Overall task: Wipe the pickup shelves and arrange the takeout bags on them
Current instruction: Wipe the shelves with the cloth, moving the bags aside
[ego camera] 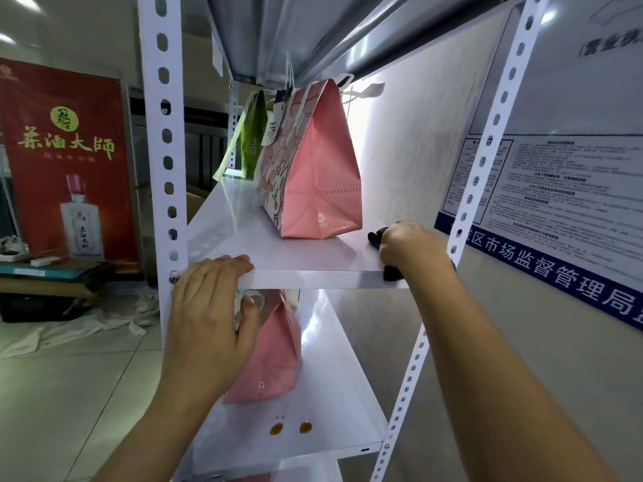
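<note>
head view only. shelving of white painted sheet metal (278,252) on perforated angle posts; surface reads smooth, glossy and hard, so a cloth should slide freely on it. right hand (410,248) is closed into a fist on a dark, soft, crumpled cloth (377,236) at the shelf's near right corner, beside the wall; part of the cloth hangs over the front lip. left hand (212,300) is spread, fingers lying flat on the front edge of the same shelf near the left post, thumb below the lip, gripping nothing else.

pink gusseted paper takeout bag with a cartoon print (313,175) stands upright mid-shelf, just beside the cloth but apart from it. green paper bag (254,140) stands behind it at the far end. judged light, creased and easily crushed or tipped; best taken by the white top handles or steadied at the folded base, not squeezed at the sides. second pink bag (271,356) stands on the lower white shelf (334,377), partly hidden by the left hand. two amber spots (290,428) mark that shelf's front, not yet wiped.
</note>
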{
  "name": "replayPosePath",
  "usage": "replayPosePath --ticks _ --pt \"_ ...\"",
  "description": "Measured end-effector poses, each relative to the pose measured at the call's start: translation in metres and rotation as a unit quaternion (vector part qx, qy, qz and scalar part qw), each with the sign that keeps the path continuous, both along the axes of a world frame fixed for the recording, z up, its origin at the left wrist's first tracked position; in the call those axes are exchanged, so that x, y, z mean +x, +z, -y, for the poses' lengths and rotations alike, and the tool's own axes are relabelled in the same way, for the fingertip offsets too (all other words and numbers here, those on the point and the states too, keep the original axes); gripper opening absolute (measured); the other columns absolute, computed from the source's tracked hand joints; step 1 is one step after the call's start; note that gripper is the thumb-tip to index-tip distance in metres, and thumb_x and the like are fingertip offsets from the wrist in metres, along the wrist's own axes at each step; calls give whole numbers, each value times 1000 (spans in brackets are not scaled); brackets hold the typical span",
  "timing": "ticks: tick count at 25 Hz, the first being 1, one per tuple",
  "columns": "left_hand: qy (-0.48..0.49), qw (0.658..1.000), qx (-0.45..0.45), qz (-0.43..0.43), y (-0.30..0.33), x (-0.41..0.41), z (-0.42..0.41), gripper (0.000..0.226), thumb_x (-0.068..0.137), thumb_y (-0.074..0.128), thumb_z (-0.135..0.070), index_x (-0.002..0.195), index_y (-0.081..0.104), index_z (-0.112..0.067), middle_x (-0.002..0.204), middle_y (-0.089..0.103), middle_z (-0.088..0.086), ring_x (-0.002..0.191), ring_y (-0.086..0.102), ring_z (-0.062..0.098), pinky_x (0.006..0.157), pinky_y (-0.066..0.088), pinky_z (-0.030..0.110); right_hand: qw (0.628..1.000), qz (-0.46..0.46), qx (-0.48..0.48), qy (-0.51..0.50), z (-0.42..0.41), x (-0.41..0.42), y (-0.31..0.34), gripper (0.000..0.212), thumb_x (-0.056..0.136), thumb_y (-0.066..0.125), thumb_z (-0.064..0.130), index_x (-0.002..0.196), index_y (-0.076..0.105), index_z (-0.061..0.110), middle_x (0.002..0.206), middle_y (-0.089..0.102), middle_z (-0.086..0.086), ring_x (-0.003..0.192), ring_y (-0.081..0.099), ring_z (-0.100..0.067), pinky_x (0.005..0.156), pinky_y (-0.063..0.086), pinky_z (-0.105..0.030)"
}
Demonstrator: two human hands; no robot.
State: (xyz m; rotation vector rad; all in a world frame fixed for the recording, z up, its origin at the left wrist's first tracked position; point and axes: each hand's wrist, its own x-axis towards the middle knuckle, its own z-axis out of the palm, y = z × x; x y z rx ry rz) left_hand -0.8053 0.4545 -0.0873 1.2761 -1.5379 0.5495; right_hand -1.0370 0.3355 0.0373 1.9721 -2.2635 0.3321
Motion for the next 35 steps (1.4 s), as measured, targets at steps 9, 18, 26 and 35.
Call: replayPosePath --ticks 9,18,26,35 --pt "-12 999 31 -2 4 3 -11 42 84 47 -20 124 58 -11 119 62 6 117 51 25 109 35 42 997 55 43 23 1 -5 12 35 98 53 27 126 53 7 104 53 -9 101 56 -31 89 52 -40" --pt "-8 999 42 -5 5 0 -13 43 84 54 -20 126 54 -15 122 59 3 120 46 20 111 35 42 976 -28 -145 159 -82 8 -30 34 94 44 4 121 64 11 105 67 -11 92 61 -30 67 40 -30" --pt "-11 999 47 9 7 3 -14 41 86 40 -18 123 57 -10 124 62 6 120 51 24 111 34 41 922 20 -190 338 -100 85 -39 47 94 43 12 135 57 28 109 64 -9 97 58 -34 72 49 -39" --pt "-13 999 35 -5 10 -2 -17 37 86 42 -13 120 58 -10 122 62 5 118 50 22 111 34 41 939 66 -155 300 -90 63 -28 32 99 39 13 116 67 15 91 61 -11 83 57 -31 64 41 -37"
